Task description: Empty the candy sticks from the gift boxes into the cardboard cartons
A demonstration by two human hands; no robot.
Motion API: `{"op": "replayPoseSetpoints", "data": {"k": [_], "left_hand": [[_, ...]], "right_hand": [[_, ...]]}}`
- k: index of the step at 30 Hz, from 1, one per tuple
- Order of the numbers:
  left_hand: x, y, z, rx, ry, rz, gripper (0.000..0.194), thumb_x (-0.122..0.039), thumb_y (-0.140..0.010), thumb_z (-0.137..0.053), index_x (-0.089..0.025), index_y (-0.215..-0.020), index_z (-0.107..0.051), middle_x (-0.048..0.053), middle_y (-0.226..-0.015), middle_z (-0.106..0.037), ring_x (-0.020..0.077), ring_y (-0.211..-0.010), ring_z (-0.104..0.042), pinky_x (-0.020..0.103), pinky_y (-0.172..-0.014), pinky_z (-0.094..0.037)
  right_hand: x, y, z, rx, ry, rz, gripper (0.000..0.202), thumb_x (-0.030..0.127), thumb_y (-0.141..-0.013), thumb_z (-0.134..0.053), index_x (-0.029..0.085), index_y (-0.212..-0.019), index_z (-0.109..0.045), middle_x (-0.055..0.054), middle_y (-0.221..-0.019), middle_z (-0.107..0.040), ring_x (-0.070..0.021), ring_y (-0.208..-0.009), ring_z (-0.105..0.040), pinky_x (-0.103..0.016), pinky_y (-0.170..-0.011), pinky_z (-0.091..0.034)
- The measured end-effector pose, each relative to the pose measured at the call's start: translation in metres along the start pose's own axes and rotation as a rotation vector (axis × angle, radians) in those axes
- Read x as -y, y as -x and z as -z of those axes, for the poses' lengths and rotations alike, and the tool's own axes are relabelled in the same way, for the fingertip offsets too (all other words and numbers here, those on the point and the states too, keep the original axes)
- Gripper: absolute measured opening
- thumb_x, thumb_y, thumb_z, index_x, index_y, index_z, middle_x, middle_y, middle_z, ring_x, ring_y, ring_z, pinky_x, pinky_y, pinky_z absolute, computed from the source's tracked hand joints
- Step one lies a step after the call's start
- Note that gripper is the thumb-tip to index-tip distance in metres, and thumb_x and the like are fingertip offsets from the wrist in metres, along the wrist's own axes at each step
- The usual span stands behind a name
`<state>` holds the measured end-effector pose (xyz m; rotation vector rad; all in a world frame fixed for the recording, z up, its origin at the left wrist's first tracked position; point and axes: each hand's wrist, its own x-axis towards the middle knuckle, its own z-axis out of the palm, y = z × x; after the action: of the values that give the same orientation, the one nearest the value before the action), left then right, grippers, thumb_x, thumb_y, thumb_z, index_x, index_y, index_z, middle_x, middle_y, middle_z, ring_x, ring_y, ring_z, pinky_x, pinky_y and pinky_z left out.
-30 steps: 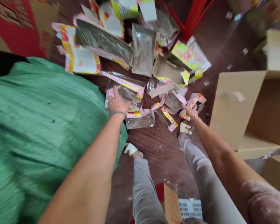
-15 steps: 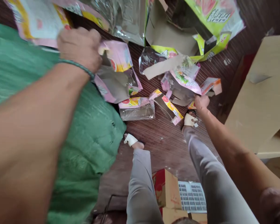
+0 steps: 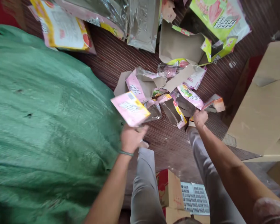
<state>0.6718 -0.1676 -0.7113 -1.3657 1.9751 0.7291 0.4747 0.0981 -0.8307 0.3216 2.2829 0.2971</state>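
Pink packet (image 3: 130,108) up in the left hand (image 3: 132,138), its face pale pink with a yellow edge and small grey print. A green band circles that wrist. Big green woven sack (image 3: 46,124) on the left, flecked with a few dark spots. Dark brown floor (image 3: 112,59), finely striped. The scattered wrappers (image 3: 177,93) show pink, yellow, lime green and silver foil. Right hand (image 3: 200,118) sits at a pink and orange scrap. Light grey trousers (image 3: 144,186), tan cardboard box (image 3: 263,105), and a red and tan carton (image 3: 168,189).
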Motion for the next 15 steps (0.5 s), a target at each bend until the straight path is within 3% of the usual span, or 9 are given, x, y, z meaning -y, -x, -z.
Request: {"op": "replayPoseSetpoints", "data": {"k": [2, 3, 4, 5, 7, 9, 10, 12, 15], "left_hand": [[0.004, 0.011, -0.025, 0.389, 0.157, -0.238, 0.068, -0.058, -0.053, -0.092, -0.020, -0.106, -0.076, 0.016, -0.128, -0.073, 0.0346, -0.114, -0.072, 0.043, -0.096, -0.061], [0.007, 0.011, -0.029, 0.486, 0.230, -0.301, 0.072, -0.062, -0.051, -0.093, -0.020, -0.108, -0.077, 0.015, -0.130, -0.073, 0.0331, -0.115, -0.072, 0.042, -0.097, -0.061], [0.011, 0.007, -0.027, 0.470, 0.281, -0.293, 0.068, -0.065, -0.056, -0.091, -0.020, -0.105, -0.076, 0.014, -0.125, -0.074, 0.0312, -0.111, -0.073, 0.041, -0.096, -0.061], [0.016, -0.002, -0.021, 0.347, 0.304, -0.229, 0.061, -0.067, -0.066, -0.087, -0.019, -0.101, -0.075, 0.014, -0.118, -0.075, 0.0292, -0.105, -0.074, 0.041, -0.096, -0.061], [0.028, -0.033, -0.004, -0.076, 0.268, -0.022, 0.052, -0.061, -0.082, -0.080, -0.016, -0.105, -0.071, 0.015, -0.113, -0.074, 0.0280, -0.102, -0.074, 0.042, -0.098, -0.061], [0.036, -0.073, 0.010, -0.328, 0.161, 0.103, 0.069, -0.051, -0.081, -0.086, -0.009, -0.130, -0.065, 0.023, -0.134, -0.068, 0.0335, -0.120, -0.070, 0.046, -0.109, -0.055], [0.039, -0.094, 0.012, -0.306, 0.117, 0.111, 0.087, -0.047, -0.077, -0.091, -0.006, -0.145, -0.057, 0.027, -0.145, -0.062, 0.0374, -0.131, -0.066, 0.049, -0.115, -0.051], [0.040, -0.130, 0.005, -0.083, 0.068, 0.069, 0.117, -0.044, -0.071, -0.097, -0.004, -0.164, -0.038, 0.030, -0.158, -0.053, 0.0449, -0.145, -0.055, 0.054, -0.122, -0.044], [0.039, -0.158, -0.031, 0.217, 0.202, 0.077, 0.113, -0.041, -0.076, -0.095, -0.010, -0.168, -0.036, 0.025, -0.161, -0.054, 0.0430, -0.149, -0.054, 0.052, -0.124, -0.041]], "right_hand": [[0.008, 0.010, -0.004, 0.019, -0.014, -0.011, 0.042, 0.024, -0.111, -0.049, -0.003, -0.127, -0.077, -0.032, -0.127, -0.071, -0.0388, -0.115, -0.074, -0.040, -0.099, -0.056], [0.010, 0.013, -0.005, 0.028, -0.018, -0.014, 0.041, 0.024, -0.111, -0.049, -0.001, -0.129, -0.076, -0.031, -0.130, -0.070, -0.0385, -0.117, -0.074, -0.040, -0.100, -0.055], [0.011, 0.016, -0.005, 0.032, -0.015, -0.007, 0.041, 0.025, -0.112, -0.049, -0.001, -0.129, -0.076, -0.030, -0.131, -0.070, -0.0385, -0.117, -0.073, -0.040, -0.101, -0.055], [0.012, 0.018, -0.005, 0.033, -0.008, -0.002, 0.041, 0.025, -0.112, -0.049, 0.000, -0.129, -0.077, -0.030, -0.130, -0.070, -0.0387, -0.118, -0.073, -0.039, -0.100, -0.055], [0.011, 0.022, -0.005, 0.038, 0.013, 0.002, 0.042, 0.026, -0.112, -0.048, -0.001, -0.126, -0.078, -0.030, -0.124, -0.072, -0.0389, -0.117, -0.073, -0.038, -0.098, -0.055], [0.012, 0.027, -0.007, 0.047, 0.043, 0.011, 0.043, 0.027, -0.113, -0.047, -0.001, -0.121, -0.079, -0.030, -0.118, -0.074, -0.0386, -0.114, -0.074, -0.037, -0.094, -0.056], [0.014, 0.030, -0.009, 0.055, 0.062, 0.019, 0.044, 0.027, -0.113, -0.046, -0.002, -0.118, -0.080, -0.030, -0.115, -0.074, -0.0383, -0.112, -0.075, -0.036, -0.092, -0.056], [0.020, 0.036, -0.015, 0.064, 0.097, 0.032, 0.046, 0.025, -0.113, -0.043, -0.002, -0.115, -0.080, -0.030, -0.111, -0.075, -0.0377, -0.110, -0.076, -0.035, -0.088, -0.056], [0.034, 0.044, -0.029, 0.069, 0.152, 0.130, 0.047, 0.023, -0.112, -0.042, -0.002, -0.109, -0.081, -0.029, -0.102, -0.075, -0.0364, -0.102, -0.077, -0.035, -0.081, -0.056]]}}
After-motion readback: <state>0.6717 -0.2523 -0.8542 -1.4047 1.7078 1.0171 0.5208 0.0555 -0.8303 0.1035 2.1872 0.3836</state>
